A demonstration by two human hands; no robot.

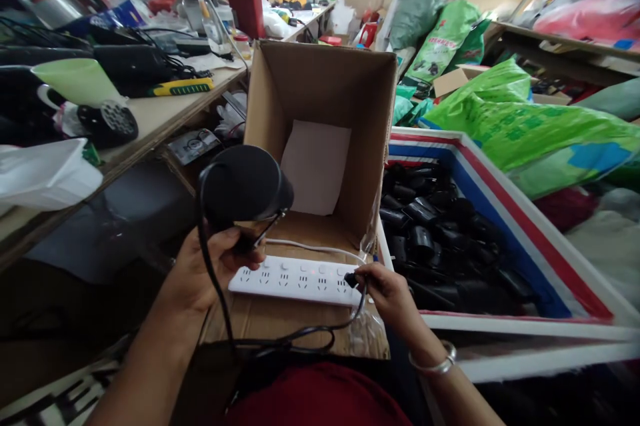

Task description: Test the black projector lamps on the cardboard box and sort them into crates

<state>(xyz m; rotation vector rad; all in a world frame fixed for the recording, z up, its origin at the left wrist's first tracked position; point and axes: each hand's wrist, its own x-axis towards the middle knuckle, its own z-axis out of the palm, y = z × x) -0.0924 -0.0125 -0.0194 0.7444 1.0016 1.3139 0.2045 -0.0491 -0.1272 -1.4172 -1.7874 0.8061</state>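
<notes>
My left hand (213,269) is closed around the handle of a black hair dryer (243,183), holding it up in front of the cardboard box. Its black cord (300,333) hangs down past my wrist and loops across the cardboard flap. A white power strip (295,281) lies on that flap, with small red lights showing along it. My right hand (383,289) pinches a black plug (351,279) at the strip's right-end socket. I cannot tell how deep the plug sits in the slots.
The open cardboard box (320,83) has a pale sheet (316,166) inside. To the right, a striped bin (530,213) holds several black plastic parts (425,239), with green bags (525,126) behind it. A cluttered workbench (165,103) runs along the left, carrying a white tray (50,173).
</notes>
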